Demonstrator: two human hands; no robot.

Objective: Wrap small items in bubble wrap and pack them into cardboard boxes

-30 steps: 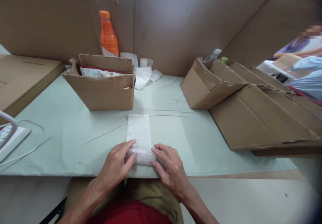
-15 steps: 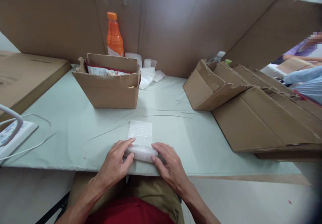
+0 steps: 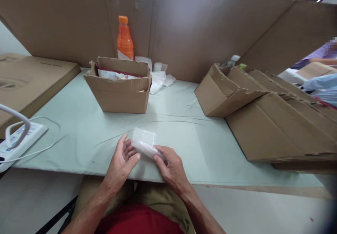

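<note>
A folded piece of clear bubble wrap (image 3: 144, 141) is tilted above the green-covered table (image 3: 184, 156) near its front edge. Its right end is pinched between the thumb and fingers of my right hand (image 3: 170, 164). My left hand (image 3: 121, 160) is at the left end, thumb and fingers apart, the fingertips beside the wrap or just behind it. Whether those fingertips touch it I cannot tell. If anything is wrapped inside, it does not show.
Behind the hands stands a cardboard box (image 3: 123, 95) with packets in it, an orange bottle (image 3: 125, 41) and white pouches (image 3: 158, 81) beyond it. More cardboard boxes (image 3: 276, 128) fill the right side. A power strip (image 3: 25, 139) with a white cable lies left. Another person's sleeve (image 3: 314, 54) shows far right.
The bubble wrap has been raised and tilted, its left end higher. My left hand has let go and opened, while my right hand keeps its pinch. The view has shifted slightly.
</note>
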